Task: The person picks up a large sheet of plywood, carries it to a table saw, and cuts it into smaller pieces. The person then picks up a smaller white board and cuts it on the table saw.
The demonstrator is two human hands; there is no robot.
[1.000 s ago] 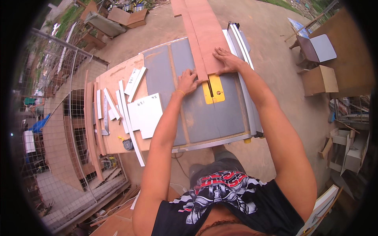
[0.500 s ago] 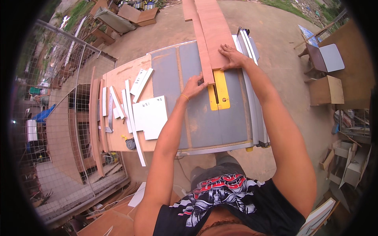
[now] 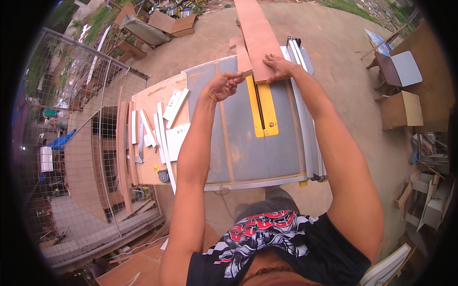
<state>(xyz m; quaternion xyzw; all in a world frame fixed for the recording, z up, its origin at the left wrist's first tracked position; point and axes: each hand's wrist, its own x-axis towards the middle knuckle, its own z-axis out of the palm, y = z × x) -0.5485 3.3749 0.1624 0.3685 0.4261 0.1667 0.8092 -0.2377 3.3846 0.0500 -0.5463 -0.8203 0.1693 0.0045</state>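
Observation:
A wide reddish plywood board (image 3: 256, 33) lies lengthwise over the far part of a grey table saw (image 3: 243, 148). My right hand (image 3: 280, 66) rests on its near end, fingers spread and lying flat, thumb by the end edge. To the board's left is a narrow plywood strip (image 3: 243, 58), apart from the board at the near end. My left hand (image 3: 225, 86) pinches the strip's near end between thumb and fingers. Nearer me, the yellow insert plate (image 3: 270, 112) with its dark slot lies exposed; the blade cannot be made out.
A metal rip fence (image 3: 309, 148) runs along the saw's right side. White offcuts (image 3: 176, 108), a tape measure (image 3: 163, 175) and a metal square (image 3: 140, 148) lie on the left wooden table. Beyond stands a wire mesh fence (image 3: 78, 138). A chair (image 3: 405, 69) stands at right.
My left hand has moved away from me with the narrow strip, now gripping its end. The strip has slid forward past the wide board's near end, uncovering more yellow plate. My right hand stays nearly in place.

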